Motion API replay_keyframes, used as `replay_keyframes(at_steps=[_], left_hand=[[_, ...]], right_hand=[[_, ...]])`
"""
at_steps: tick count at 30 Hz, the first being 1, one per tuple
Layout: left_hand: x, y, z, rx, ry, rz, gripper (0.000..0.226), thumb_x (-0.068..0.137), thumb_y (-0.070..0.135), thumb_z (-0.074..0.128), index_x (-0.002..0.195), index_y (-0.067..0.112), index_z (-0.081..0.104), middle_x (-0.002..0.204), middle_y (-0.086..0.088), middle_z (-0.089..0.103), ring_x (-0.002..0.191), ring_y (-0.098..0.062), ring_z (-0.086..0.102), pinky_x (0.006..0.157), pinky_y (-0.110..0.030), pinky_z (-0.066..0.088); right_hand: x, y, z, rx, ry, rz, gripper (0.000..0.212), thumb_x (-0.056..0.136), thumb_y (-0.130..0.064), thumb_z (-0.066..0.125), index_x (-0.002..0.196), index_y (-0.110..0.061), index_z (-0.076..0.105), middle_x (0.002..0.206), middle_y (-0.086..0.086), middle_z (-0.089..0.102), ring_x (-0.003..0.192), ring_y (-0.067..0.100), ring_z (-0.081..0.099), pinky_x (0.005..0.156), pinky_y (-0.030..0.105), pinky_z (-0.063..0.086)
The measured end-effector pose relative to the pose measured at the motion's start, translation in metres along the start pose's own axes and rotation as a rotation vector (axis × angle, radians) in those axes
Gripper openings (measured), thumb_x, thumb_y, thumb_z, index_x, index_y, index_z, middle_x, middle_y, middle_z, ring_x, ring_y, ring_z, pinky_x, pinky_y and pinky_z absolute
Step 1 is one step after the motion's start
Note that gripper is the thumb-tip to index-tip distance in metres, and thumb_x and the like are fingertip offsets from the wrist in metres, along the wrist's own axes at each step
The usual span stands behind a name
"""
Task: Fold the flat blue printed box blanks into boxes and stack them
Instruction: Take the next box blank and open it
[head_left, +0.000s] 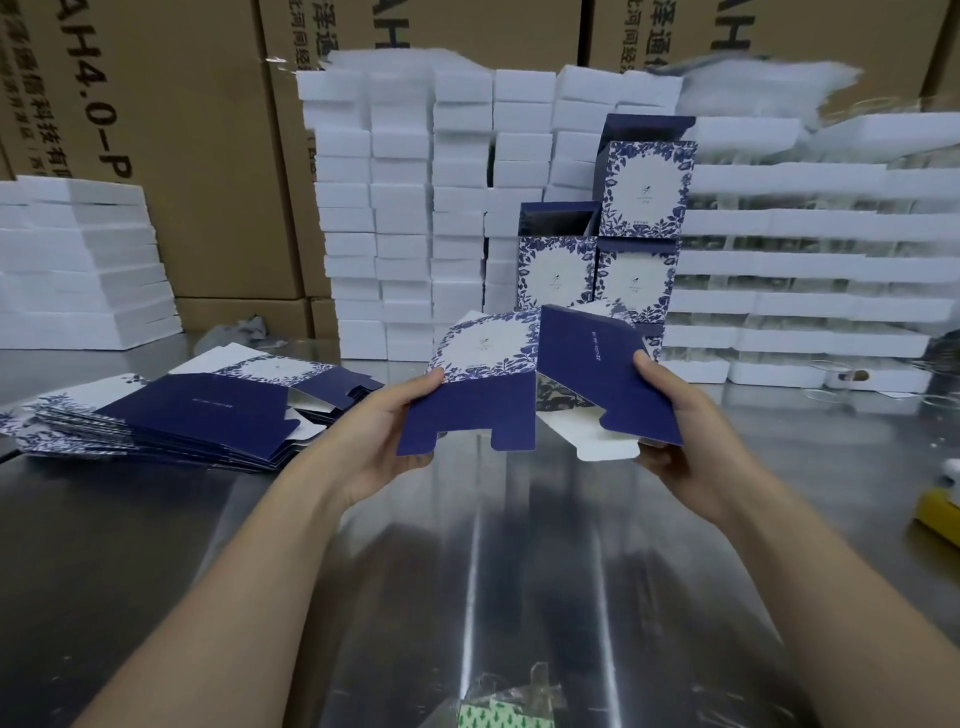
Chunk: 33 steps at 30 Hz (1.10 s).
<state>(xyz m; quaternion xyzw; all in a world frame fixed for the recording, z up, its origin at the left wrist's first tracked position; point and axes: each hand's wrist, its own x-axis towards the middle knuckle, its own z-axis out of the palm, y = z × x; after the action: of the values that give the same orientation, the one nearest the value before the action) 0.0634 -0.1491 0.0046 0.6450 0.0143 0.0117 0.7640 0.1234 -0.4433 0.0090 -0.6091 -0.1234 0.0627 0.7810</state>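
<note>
Both my hands hold one blue printed box blank (524, 384) above the steel table, partly opened into a V shape. My left hand (379, 436) grips its left panel, thumb on the floral face. My right hand (675, 431) grips the dark blue right panel, thumb on top. A pile of flat blanks (171, 415) lies on the table to the left. Three folded boxes (613, 244) stand stacked behind the blank, tops open, against the white foam blocks.
Stacks of white foam blocks (415, 208) fill the back of the steel table (467, 571); more white foam trays (805, 270) at right and left. Brown cartons stand behind. A yellow object (940, 514) sits at the right edge; tape scraps (509, 701) lie near the front.
</note>
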Motion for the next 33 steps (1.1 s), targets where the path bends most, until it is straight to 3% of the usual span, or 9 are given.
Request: replay_keyframes(at_steps=[4, 6, 10, 14, 16, 19, 23, 26, 33], left_hand=[[0.005, 0.000, -0.006, -0.125, 0.040, 0.050, 0.022, 0.096, 0.039, 0.070, 0.082, 0.030, 0.084, 0.093, 0.007, 0.075, 0.062, -0.007, 0.061, 0.060, -0.026, 0.040], [0.007, -0.001, -0.007, -0.138, 0.046, 0.070, 0.022, 0.098, 0.039, 0.068, 0.085, 0.031, 0.084, 0.099, 0.007, 0.076, 0.066, -0.007, 0.064, 0.064, -0.028, 0.039], [0.008, -0.002, -0.008, -0.137, 0.028, 0.106, 0.022, 0.099, 0.038, 0.066, 0.089, 0.032, 0.085, 0.104, 0.007, 0.077, 0.072, -0.007, 0.068, 0.064, -0.027, 0.040], [0.007, -0.003, -0.008, -0.119, -0.002, 0.102, 0.023, 0.099, 0.038, 0.065, 0.095, 0.029, 0.086, 0.104, 0.005, 0.077, 0.071, -0.009, 0.068, 0.056, -0.024, 0.044], [0.007, -0.003, -0.007, -0.085, 0.016, 0.102, 0.023, 0.098, 0.040, 0.066, 0.097, 0.030, 0.086, 0.102, 0.006, 0.078, 0.073, -0.009, 0.071, 0.054, -0.022, 0.048], [0.011, -0.006, -0.008, -0.012, 0.093, 0.130, 0.034, 0.098, 0.046, 0.065, 0.121, 0.026, 0.081, 0.120, 0.003, 0.079, 0.104, -0.016, 0.074, 0.080, -0.030, 0.055], [0.011, -0.007, -0.008, -0.004, 0.171, 0.211, 0.044, 0.105, 0.046, 0.060, 0.136, 0.016, 0.069, 0.133, -0.006, 0.074, 0.120, -0.026, 0.068, 0.093, -0.042, 0.048], [0.012, -0.006, -0.009, -0.073, 0.189, 0.229, 0.043, 0.106, 0.036, 0.060, 0.134, 0.004, 0.066, 0.137, -0.016, 0.070, 0.132, -0.041, 0.062, 0.105, -0.049, 0.046], [0.004, 0.002, -0.002, -0.175, 0.106, 0.186, 0.019, 0.106, 0.030, 0.057, 0.118, 0.019, 0.067, 0.125, -0.012, 0.074, 0.105, -0.027, 0.070, 0.069, -0.030, 0.055]], right_hand=[[0.009, 0.006, -0.005, -0.016, -0.014, 0.003, 0.027, 0.097, -0.048, 0.067, 0.092, -0.022, 0.061, 0.067, -0.003, 0.050, 0.055, 0.009, 0.040, 0.044, 0.021, 0.018], [0.012, 0.008, -0.007, -0.041, -0.010, -0.008, 0.028, 0.099, -0.043, 0.066, 0.102, -0.019, 0.050, 0.078, 0.001, 0.035, 0.054, 0.010, 0.029, 0.044, 0.021, 0.018], [0.015, 0.012, -0.006, -0.050, -0.014, -0.027, 0.028, 0.099, -0.046, 0.066, 0.102, -0.021, 0.053, 0.091, 0.009, 0.036, 0.054, 0.010, 0.031, 0.046, 0.023, 0.019], [0.014, 0.014, -0.005, -0.079, -0.009, -0.053, 0.022, 0.104, -0.038, 0.058, 0.098, -0.020, 0.068, 0.082, 0.010, 0.069, 0.058, 0.013, 0.056, 0.049, 0.026, 0.017], [0.016, 0.013, -0.006, -0.066, 0.005, -0.101, 0.020, 0.105, -0.032, 0.057, 0.091, -0.019, 0.065, 0.075, 0.006, 0.063, 0.063, 0.022, 0.052, 0.047, 0.025, 0.017], [0.015, 0.009, -0.008, -0.092, 0.002, -0.165, 0.023, 0.101, -0.032, 0.061, 0.094, -0.010, 0.062, 0.076, 0.013, 0.050, 0.067, 0.031, 0.042, 0.050, 0.026, 0.023], [0.011, 0.008, -0.006, -0.077, -0.048, -0.162, 0.037, 0.103, -0.032, 0.060, 0.117, 0.002, 0.064, 0.102, 0.017, 0.067, 0.077, 0.034, 0.074, 0.071, 0.037, 0.045], [0.009, 0.009, -0.002, -0.109, -0.022, -0.154, 0.027, 0.100, -0.039, 0.061, 0.113, -0.016, 0.068, 0.097, 0.010, 0.066, 0.075, 0.027, 0.067, 0.055, 0.028, 0.035], [0.010, 0.011, 0.000, -0.052, 0.002, -0.096, 0.033, 0.102, -0.050, 0.059, 0.085, -0.035, 0.084, 0.082, 0.000, 0.077, 0.064, 0.009, 0.070, 0.048, 0.023, 0.030]])
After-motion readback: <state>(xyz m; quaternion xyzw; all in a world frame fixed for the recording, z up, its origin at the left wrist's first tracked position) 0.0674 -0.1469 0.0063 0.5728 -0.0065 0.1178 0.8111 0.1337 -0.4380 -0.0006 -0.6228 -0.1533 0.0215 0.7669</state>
